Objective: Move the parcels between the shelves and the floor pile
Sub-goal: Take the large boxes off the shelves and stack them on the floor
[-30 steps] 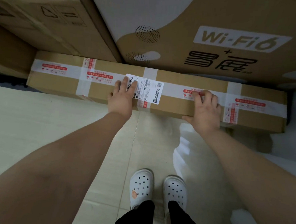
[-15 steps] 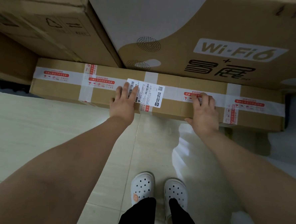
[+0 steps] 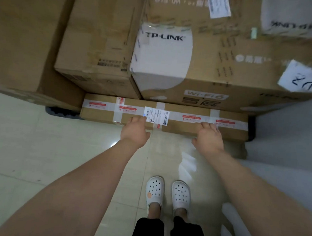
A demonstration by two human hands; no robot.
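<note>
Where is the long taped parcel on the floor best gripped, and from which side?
Grip the long parcel by its front edge, from the person's side, at two spots flanking the shipping label: the Wi-Fi box blocks the rear, and such length likely needs a wide hold.

Both bare arms reach forward from the bottom corners of the frame and converge toward its centre. The left arm (image 3: pixel 85 177) rises from the lower left and the right arm (image 3: pixel 253 187) from the lower right. The left hand (image 3: pixel 135 131) sits just left of centre, back up, fingers stretched forward and close together, thumb splayed to the right. The right hand (image 3: pixel 209 137) lies level with it, right of centre, back up, fingers loosely bent, thumb spread leftward. Neither hand grips anything.
</note>
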